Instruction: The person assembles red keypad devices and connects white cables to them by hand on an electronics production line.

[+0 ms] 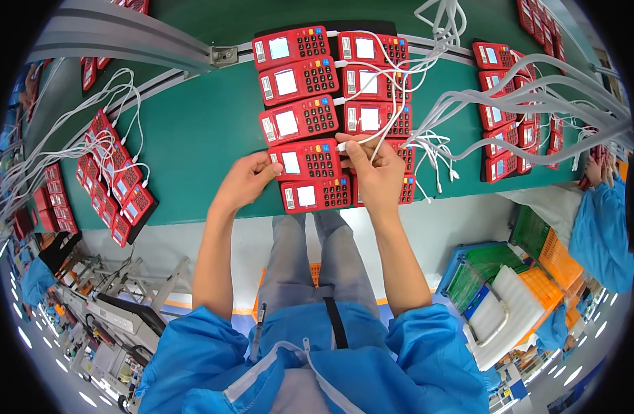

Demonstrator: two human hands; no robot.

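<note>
A red card payment terminal (324,164) with a lit screen and dark keys lies before me, fourth down in the left column of a two-column block. My left hand (248,181) grips its left end, thumb on top. At its right end my right hand (375,172) pinches a white cable plug (342,147), which meets or nearly meets the terminal's edge; the fingers partly hide the contact. Nearer me lies another lit terminal (317,195). Beyond, terminals such as this one (300,119) have white cables at their right ends. My right hand partly covers the right column.
Loose white cable ends (434,155) lie right of the block. Thick grey cables (538,100) arch over more terminals (498,117) at right. Another cabled group (113,176) sits at left on the green bench (200,131). Crates (545,265) stand lower right, near a person's blue sleeve (600,238).
</note>
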